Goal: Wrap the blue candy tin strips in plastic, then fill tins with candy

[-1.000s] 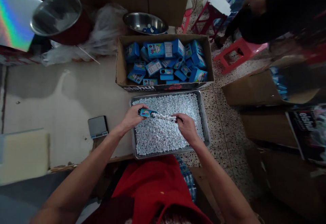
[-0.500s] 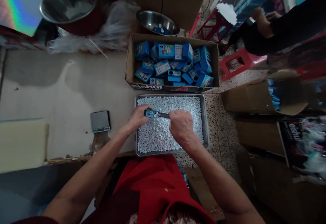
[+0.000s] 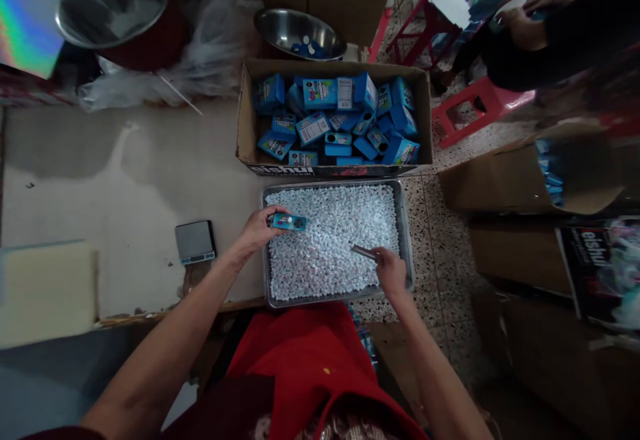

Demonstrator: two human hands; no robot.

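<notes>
A metal tray [image 3: 406, 240] full of small white pellets lies in front of me. Over its left part my left hand [image 3: 260, 228] grips a small blue box [image 3: 291, 222], whose narrow printed side faces up with a dark round spot at its right end. Over the right part, my right hand [image 3: 391, 271] is closed on a thin metal scoop [image 3: 364, 251], its tip at the pellets. Just behind the tray stands a cardboard box [image 3: 243, 117] holding several blue boxes [image 3: 320, 93] like the one in my left hand.
A digital scale [image 3: 195, 242] and a pale yellow block [image 3: 47, 293] lie left. Behind are a large metal pot [image 3: 113, 7], plastic bags [image 3: 220, 47] and a steel bowl [image 3: 300, 33]. Right are a red stool [image 3: 487, 110], cartons [image 3: 520, 253] and another person's arm [image 3: 575, 47].
My right hand has moved right and toward me with the scoop, away from the blue box. My left hand has shifted slightly left, and the box's top is now uncovered.
</notes>
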